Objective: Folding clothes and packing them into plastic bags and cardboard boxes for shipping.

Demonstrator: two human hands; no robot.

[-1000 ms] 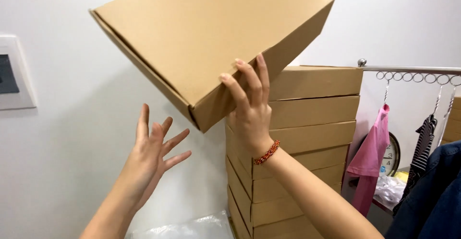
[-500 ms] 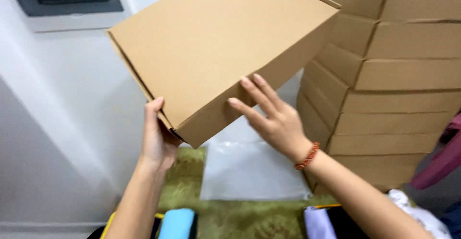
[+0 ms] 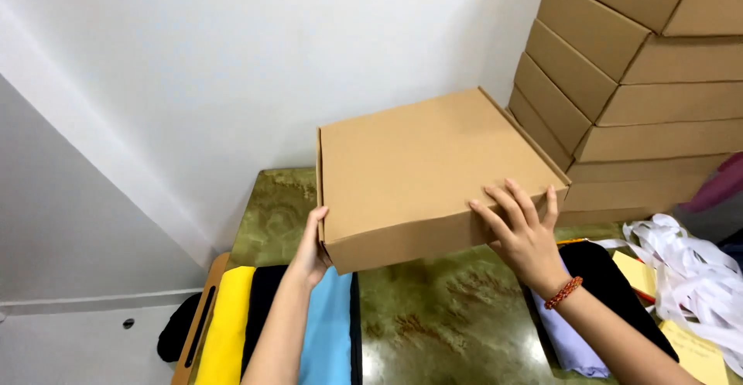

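Above the glossy green marbled bench (image 3: 433, 315), flat square cardboard box (image 3: 429, 172), matte brown, held level. My left hand (image 3: 311, 249) cups its near-left corner; my right hand (image 3: 525, 230) lies fingers spread on the front edge. Stacked matching boxes (image 3: 635, 99) just right.

One head-worn view looks down, close, over the green tabletop (image 3: 433, 315).
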